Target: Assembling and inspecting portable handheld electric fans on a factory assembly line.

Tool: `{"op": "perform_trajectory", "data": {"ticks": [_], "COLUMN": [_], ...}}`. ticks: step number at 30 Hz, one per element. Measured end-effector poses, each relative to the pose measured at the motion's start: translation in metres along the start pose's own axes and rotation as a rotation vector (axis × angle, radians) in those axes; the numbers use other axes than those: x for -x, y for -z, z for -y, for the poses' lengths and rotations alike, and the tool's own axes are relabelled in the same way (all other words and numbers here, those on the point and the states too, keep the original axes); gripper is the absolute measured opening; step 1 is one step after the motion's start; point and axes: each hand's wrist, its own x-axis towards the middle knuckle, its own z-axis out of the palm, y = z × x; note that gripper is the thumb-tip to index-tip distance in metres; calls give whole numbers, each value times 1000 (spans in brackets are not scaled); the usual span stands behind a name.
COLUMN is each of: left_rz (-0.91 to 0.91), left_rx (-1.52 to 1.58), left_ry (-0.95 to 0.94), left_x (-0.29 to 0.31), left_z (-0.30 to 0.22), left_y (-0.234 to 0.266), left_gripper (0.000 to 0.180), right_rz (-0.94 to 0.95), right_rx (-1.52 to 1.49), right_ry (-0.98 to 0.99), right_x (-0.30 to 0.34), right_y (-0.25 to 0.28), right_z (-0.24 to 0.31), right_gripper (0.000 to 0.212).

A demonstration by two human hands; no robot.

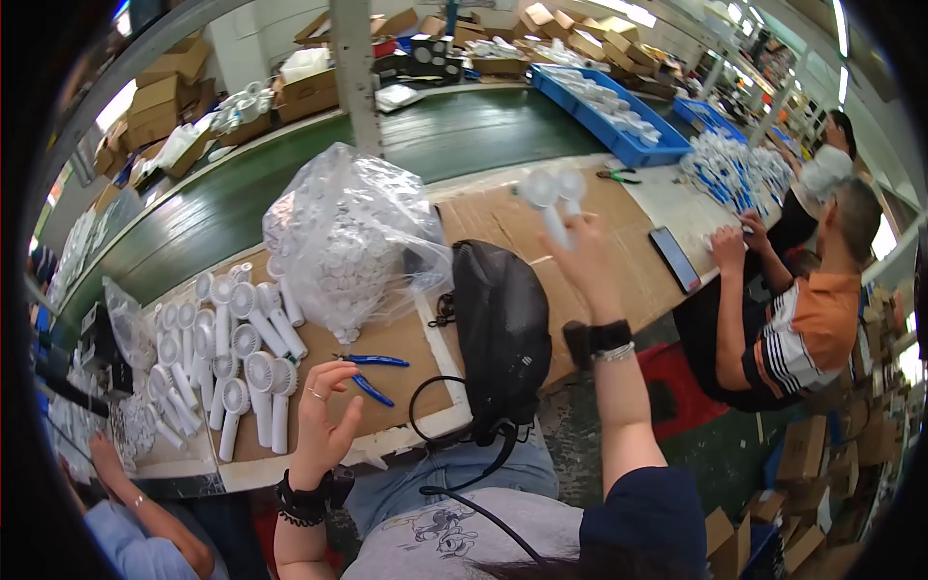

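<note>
Two white handheld fans (551, 198), smeared by motion, are gripped in my right hand (585, 259), raised over the cardboard-covered table (619, 208) right of the middle. My left hand (327, 420) is open and holds nothing, its fingers loosely bent at the table's front edge. Just beyond its fingertips lie cutting pliers with blue handles (372, 362). To the left of that hand, many white handheld fans (232, 338) lie crowded together. Behind them stands a clear plastic bag (353, 242) full of small round white parts.
A black drawstring bag (498, 329) with a cable lies before me. Right of it are a phone (675, 259), green-handled pliers (619, 176) and a blue tray (619, 111) of white parts. A green conveyor belt (474, 130) runs behind. Co-workers sit at right (802, 329) and lower left (145, 541).
</note>
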Motion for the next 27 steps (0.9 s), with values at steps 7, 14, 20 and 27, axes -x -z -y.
{"op": "perform_trajectory", "data": {"ticks": [7,14,20,27], "left_rz": [-159,-472,-182,-267], "left_rx": [444,1070,1265,1102], "left_ry": [-135,300,134,148], "left_x": [-36,-31,-27,-35], "left_z": [-24,22,60,62], "left_y": [-45,-45,-12,-25], "left_gripper": [42,41,38,35], "right_rz": [69,195,367,109], "right_rx": [-529,-732,-1046,-1133], "right_ry": [547,498,349,94], "right_x": [51,85,88,107], "right_y": [-6,-42,-55,-92], "right_z": [162,197,202,205], "right_gripper": [37,26,36,34]}}
